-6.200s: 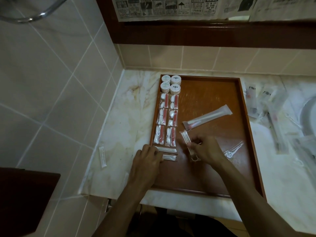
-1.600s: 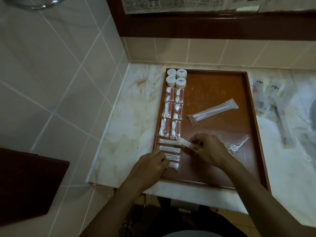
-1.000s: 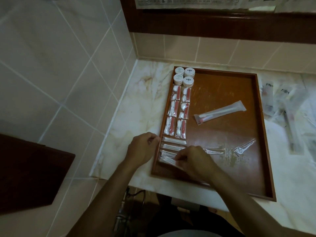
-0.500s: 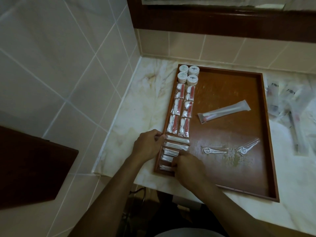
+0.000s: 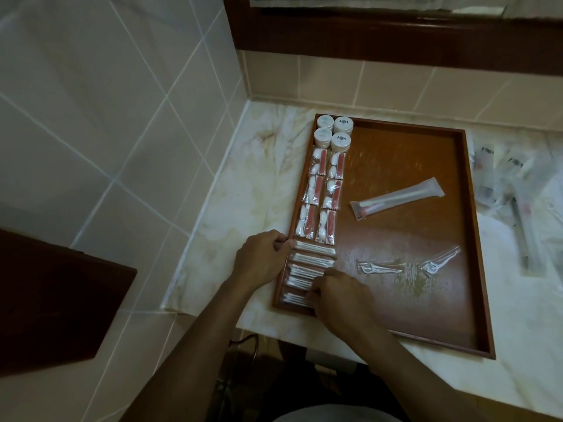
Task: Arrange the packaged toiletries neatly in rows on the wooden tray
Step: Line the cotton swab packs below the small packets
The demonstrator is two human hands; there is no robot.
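The left hand (image 5: 262,261), fingers curled, rests on the tray's (image 5: 466,339) left rim beside the swab packets (image 5: 307,263). The right hand (image 5: 341,295) pinches the packets at the near-left corner. Red sachets (image 5: 320,197) and jars (image 5: 332,131) line the left edge; a tube (image 5: 396,198) and floss picks (image 5: 380,267) lie mid-tray.

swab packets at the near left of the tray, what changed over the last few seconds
The swab packets grew from two to a column of about five. The right hand let go of the floss pick packet and moved left to the nearest packets. The left hand shifted to the tray edge. Jars, red packs and toothbrush stayed.
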